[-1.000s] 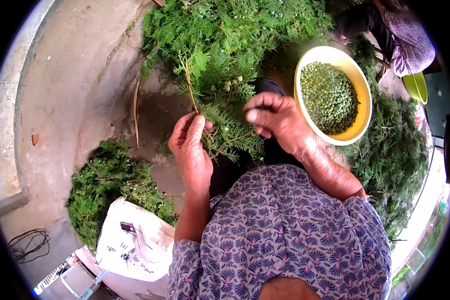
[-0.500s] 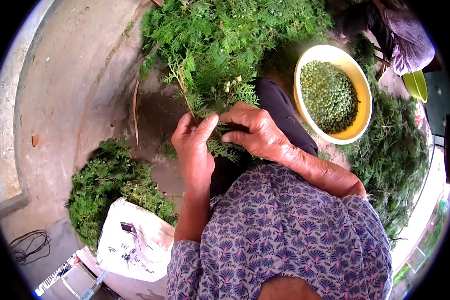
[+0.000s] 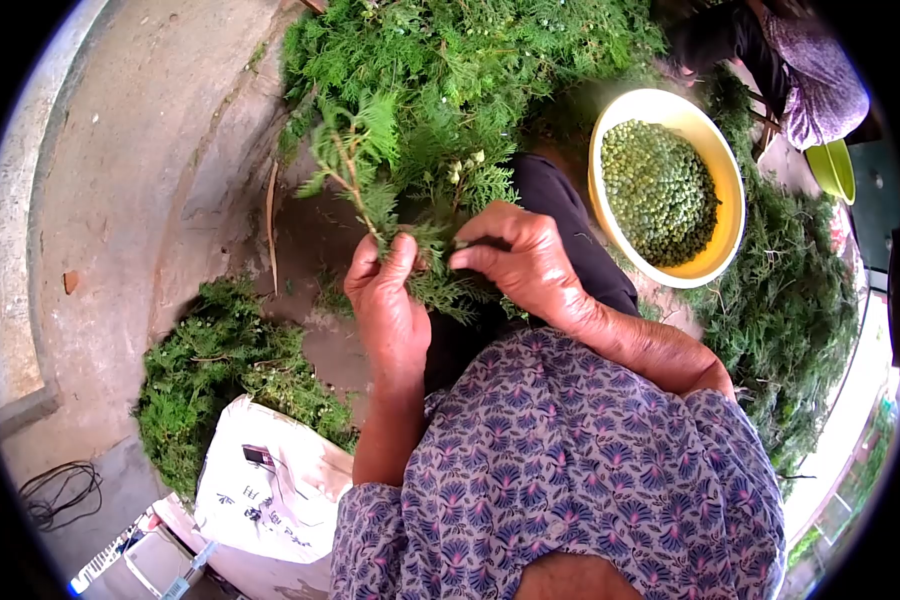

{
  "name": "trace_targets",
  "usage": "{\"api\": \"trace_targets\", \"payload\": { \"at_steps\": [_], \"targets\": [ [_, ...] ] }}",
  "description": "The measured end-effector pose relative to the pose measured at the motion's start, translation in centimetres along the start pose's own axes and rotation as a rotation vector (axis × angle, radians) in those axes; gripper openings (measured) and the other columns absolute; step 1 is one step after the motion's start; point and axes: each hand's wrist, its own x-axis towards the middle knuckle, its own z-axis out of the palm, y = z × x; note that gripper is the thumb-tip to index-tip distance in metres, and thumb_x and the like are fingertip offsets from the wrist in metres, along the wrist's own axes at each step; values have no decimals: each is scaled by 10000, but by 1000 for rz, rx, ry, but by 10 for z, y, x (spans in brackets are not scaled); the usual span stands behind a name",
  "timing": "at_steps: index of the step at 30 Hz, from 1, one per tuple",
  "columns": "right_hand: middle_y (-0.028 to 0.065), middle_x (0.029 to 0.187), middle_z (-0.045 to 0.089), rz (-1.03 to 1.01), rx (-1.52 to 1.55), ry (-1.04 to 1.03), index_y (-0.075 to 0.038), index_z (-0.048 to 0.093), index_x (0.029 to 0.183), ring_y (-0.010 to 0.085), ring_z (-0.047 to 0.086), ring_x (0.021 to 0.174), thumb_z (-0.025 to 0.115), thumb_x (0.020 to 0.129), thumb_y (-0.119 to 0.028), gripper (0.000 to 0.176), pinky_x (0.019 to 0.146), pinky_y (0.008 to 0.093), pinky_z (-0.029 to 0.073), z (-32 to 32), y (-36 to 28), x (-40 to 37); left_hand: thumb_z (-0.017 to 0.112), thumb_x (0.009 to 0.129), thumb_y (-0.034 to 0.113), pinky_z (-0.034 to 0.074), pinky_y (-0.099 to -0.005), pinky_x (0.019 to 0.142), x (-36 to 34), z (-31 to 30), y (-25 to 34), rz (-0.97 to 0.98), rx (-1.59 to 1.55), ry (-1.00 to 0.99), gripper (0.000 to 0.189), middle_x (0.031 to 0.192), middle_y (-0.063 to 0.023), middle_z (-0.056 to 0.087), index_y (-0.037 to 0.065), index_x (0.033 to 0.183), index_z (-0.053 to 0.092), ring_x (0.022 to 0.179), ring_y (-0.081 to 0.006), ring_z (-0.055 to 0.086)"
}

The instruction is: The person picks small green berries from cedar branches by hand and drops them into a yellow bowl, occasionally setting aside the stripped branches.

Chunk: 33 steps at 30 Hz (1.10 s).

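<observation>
A leafy green sprig (image 3: 348,178) with a brown stem stands up from my left hand (image 3: 385,285), pinched between thumb and fingers. Just to the right, my right hand (image 3: 518,258) is closed, thumb and forefinger nearly together at the edge of the foliage; what they hold, if anything, is too small to tell. Behind both hands lies a big heap of green branches (image 3: 450,70), with a few pale berries on a twig near my right hand. A yellow basin (image 3: 732,215) holding many small green berries (image 3: 655,185) is at the right.
A smaller pile of branches (image 3: 210,375) lies at the left, beside a white sack (image 3: 265,490) with a small dark device on it. More branches (image 3: 785,300) lie right of the basin. Another person (image 3: 820,85) and a green basin (image 3: 832,170) are at the upper right.
The sprig in my left hand has tipped left and risen slightly. My right hand has drawn a little to the right, away from my left.
</observation>
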Motion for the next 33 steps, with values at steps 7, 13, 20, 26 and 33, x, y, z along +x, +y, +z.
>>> {"api": "trace_targets", "payload": {
  "at_steps": [7, 13, 20, 26, 33],
  "targets": [
    [31, 688, 587, 363, 216, 309, -25, 574, 1013, 92, 518, 566, 571, 847, -101, 182, 538, 212, 441, -86, 5, -10, 650, 788, 23, 451, -225, 658, 7, -26, -7, 70, 97, -23, 248, 836, -22, 623, 24, 1033, 612, 740, -87, 541],
    [214, 1291, 404, 351, -1051, 595, -66, 481, 1251, 326, 418, 1182, 582, 790, -214, 495, 995, 415, 338, -219, 90, -56, 570, 825, -28, 465, -270, 736, 1, -8, 0, 109, 245, 118, 344, 1122, -80, 515, 56, 1159, 550, 849, -122, 528],
    [118, 1052, 598, 158, -740, 593, -46, 616, 1046, 229, 610, 873, 600, 796, -39, 251, 783, 298, 491, -181, 76, -33, 599, 704, -5, 335, -396, 946, 11, -11, -4, 757, 1454, -9, 231, 1235, -145, 456, 30, 931, 621, 1131, -314, 436],
    [108, 829, 610, -190, -351, 53, -10, 621, 952, 179, 602, 687, 651, 744, -15, 210, 628, 283, 484, -41, 6, 19, 654, 729, 152, 400, -402, 841, 17, -15, -12, 718, 1494, -116, 157, 1083, -77, 545, 40, 835, 624, 964, -281, 523],
    [143, 832, 579, -209, -714, -196, -3, 593, 927, 312, 582, 772, 629, 748, -122, 217, 662, 367, 472, 4, 19, 37, 637, 751, 117, 470, -366, 714, 5, -8, -20, 649, 1352, -131, 177, 999, -99, 541, 39, 901, 583, 895, -297, 548]
  ]
}}
